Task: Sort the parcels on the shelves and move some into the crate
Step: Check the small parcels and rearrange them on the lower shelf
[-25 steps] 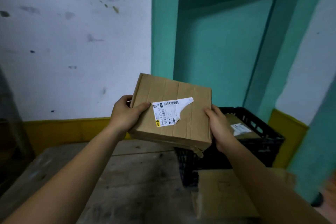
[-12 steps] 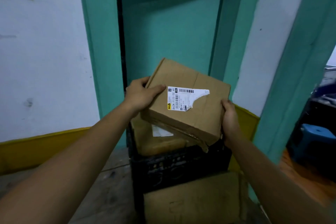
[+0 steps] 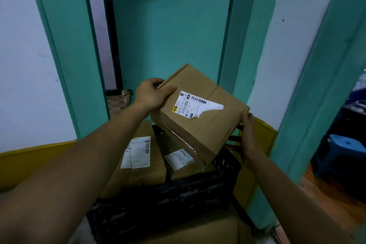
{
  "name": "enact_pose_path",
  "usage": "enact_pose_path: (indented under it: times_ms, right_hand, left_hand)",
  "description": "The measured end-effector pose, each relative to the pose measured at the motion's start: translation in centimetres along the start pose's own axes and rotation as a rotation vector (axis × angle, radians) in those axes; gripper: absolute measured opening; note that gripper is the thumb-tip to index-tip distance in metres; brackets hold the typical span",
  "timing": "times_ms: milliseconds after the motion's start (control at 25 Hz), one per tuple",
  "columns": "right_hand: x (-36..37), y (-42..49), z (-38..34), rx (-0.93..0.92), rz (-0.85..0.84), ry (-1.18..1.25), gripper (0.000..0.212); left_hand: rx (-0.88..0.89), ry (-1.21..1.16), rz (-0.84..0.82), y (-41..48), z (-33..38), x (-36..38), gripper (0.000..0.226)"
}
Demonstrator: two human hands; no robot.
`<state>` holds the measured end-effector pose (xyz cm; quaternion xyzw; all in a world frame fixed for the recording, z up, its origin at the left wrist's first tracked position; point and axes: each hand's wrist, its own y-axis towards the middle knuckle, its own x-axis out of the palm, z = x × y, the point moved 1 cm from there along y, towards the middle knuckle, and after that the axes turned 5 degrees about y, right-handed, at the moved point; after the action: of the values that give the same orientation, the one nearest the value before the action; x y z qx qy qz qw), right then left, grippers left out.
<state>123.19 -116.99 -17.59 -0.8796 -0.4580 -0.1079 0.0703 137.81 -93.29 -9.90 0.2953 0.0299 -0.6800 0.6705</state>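
Observation:
I hold a brown cardboard parcel with a torn white shipping label, tilted, just above the black plastic crate. My left hand grips its upper left corner, thumb on top. My right hand grips its right edge, fingers under it. Inside the crate lie two cardboard parcels: a larger one on the left with a white label and a smaller one on the right, partly hidden under the held parcel.
The crate sits on a large cardboard box. Behind it are teal door frames and a teal door, with white walls and a yellow skirting. A blue plastic stool stands at the right on a wooden floor.
The view has swung right and closer to the crate. Both hands have carried the parcel over the crate and lowered it; the two parcels inside have come into view.

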Motion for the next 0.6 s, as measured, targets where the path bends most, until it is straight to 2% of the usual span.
enact_pose_path:
  times_ms: [200, 320, 520, 600]
  right_hand:
    - [-0.5, 2.1, 2.1, 0.061, 0.039, 0.001, 0.06]
    - [-0.6, 2.9, 2.9, 0.033, 0.108, -0.046, 0.061]
    - [0.5, 3.8, 3.2, -0.041, 0.145, -0.234, 0.031]
    - [1.1, 3.8, 3.0, -0.07, 0.137, -0.295, 0.028]
  left_hand:
    - [0.006, 0.043, -0.138, 4.1, -2.2, 3.1, 0.04]
    - [0.012, 0.152, -0.211, 5.9, -4.0, 3.6, 0.043]
    - [0.061, 0.238, -0.313, 8.2, -7.8, 4.6, 0.041]
    - [0.086, 0.273, -0.328, 8.8, -8.3, 4.5, 0.045]
